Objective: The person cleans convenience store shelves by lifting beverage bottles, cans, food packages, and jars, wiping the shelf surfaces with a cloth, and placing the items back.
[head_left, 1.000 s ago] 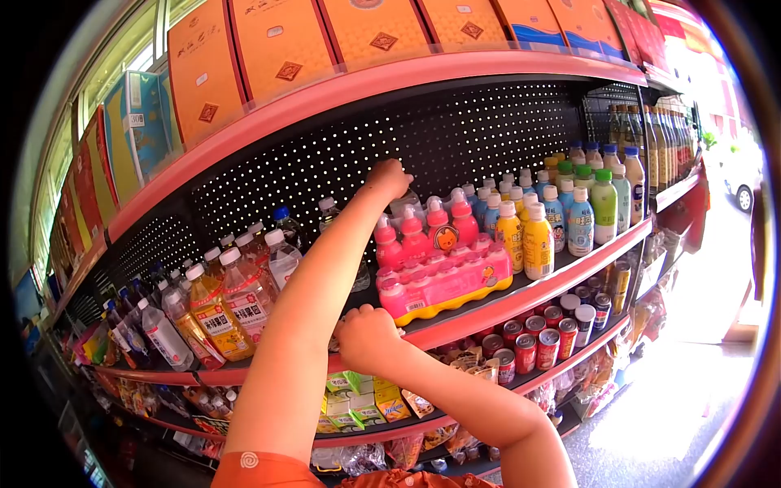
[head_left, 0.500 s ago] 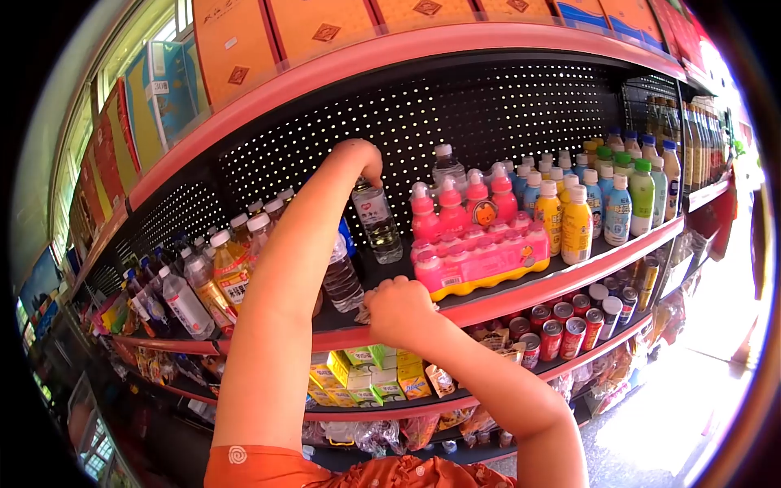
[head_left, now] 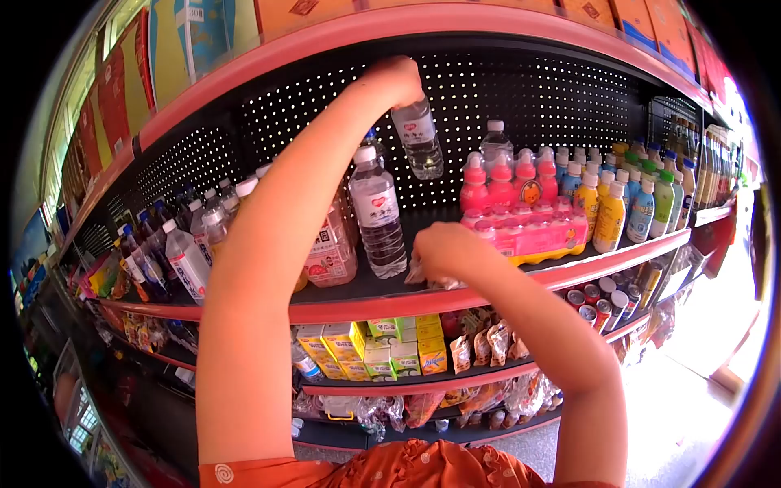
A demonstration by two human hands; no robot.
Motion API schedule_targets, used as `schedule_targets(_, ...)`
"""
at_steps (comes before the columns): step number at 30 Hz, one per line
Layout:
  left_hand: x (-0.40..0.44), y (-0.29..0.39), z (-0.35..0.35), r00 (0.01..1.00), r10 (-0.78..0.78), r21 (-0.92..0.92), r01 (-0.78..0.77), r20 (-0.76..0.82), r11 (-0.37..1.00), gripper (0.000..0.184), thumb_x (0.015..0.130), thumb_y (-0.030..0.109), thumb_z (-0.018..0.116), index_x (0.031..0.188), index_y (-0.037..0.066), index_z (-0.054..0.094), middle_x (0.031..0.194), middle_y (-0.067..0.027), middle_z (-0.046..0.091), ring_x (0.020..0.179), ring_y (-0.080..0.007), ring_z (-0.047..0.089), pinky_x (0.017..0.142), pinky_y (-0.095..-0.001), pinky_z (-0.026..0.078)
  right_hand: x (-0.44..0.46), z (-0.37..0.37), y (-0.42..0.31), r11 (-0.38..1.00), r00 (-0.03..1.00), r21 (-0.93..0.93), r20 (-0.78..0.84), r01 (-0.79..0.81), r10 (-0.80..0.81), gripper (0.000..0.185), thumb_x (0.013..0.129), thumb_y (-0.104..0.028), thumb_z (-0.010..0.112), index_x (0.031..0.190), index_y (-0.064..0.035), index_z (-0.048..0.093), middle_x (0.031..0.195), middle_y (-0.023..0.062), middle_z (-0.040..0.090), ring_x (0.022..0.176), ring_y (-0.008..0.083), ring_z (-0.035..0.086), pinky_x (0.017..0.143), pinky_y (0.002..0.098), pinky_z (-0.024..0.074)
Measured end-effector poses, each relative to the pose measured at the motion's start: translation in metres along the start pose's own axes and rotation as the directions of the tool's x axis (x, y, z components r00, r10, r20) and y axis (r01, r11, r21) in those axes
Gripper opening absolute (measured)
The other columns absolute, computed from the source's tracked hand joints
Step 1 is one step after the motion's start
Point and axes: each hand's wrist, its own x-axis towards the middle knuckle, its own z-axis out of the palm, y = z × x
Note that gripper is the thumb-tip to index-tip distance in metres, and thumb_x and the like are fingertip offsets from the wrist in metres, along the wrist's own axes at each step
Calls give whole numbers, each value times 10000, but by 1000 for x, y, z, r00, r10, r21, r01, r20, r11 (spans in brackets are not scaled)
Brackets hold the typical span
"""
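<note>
Above shelf (head_left: 366, 309), L hand (head_left: 397, 81) holds clear btl (head_left: 418, 137) higher than b4.

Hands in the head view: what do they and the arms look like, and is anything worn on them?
The left hand and right hand are a person's own, ungloved, with no watch or bracelet showing. Both forearms are bare. The left sleeve is short and orange-red with a pale spiral. No cables show.

At twelve o'clock from the right hand (head_left: 452, 250) runs a gap (narrowish); a standing water bottle (head_left: 378, 218) blocks ten, the pink pack (head_left: 537, 237) three.
</note>
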Motion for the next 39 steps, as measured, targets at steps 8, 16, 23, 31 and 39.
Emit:
schedule_targets(8, -55, -41, -18, 954, 140, -105, -173, -266, 979, 277, 803, 234, 726, 1016, 64, 680, 997, -136, 689, 920, -278, 665, 808, -388, 525, 138, 1, 50, 680, 603, 211, 683, -702, 411, 225, 926, -219, 563, 1038, -81, 701, 989, 132, 706, 914, 330, 666, 795, 462, 534)
schedule_targets(16, -66, -53, -13, 888, 195, -193, -296, -417, 935, 220, 811, 225, 701, 955, 61, 674, 967, -157, 674, 941, -323, 647, 817, -421, 516, 160, -35, 41, 810, 658, 83, 634, -581, 407, 278, 926, -232, 547, 1103, -71, 689, 1065, 126, 692, 935, 299, 643, 804, 424, 511)
schedule_targets(23, -51, -44, 3, 895, 243, -158, -320, -375, 934, 246, 788, 224, 710, 979, 72, 682, 982, -161, 691, 933, -325, 659, 821, -410, 518, 119, -25, 10, 961, 829, -276, 533, -19, 169, 302, 927, -227, 525, 1127, -64, 683, 1095, 104, 685, 939, 274, 635, 785, 394, 508)
schedule_targets(31, -35, -12, 11, 977, 169, -117, -185, -133, 976, 252, 783, 229, 740, 1000, 104, 703, 1040, -104, 700, 967, -265, 666, 840, -374, 525, 66, -27, -1, 963, 854, -257, 517, 86, 61, 284, 777, -211, 628, 978, -39, 733, 1025, 162, 701, 927, 318, 656, 767, 406, 513)
schedule_targets(39, -16, 12, 46, 962, 112, -34, -107, 248, 994, 216, 808, 160, 708, 988, 42, 696, 889, -118, 712, 649, -207, 681, 604, -351, 557, -41, -26, -1, 917, 936, 368, 242, 154, -254, 547, 715, -275, 729, 1226, -107, 627, 1051, 155, 691, 936, 303, 654, 804, 404, 507)
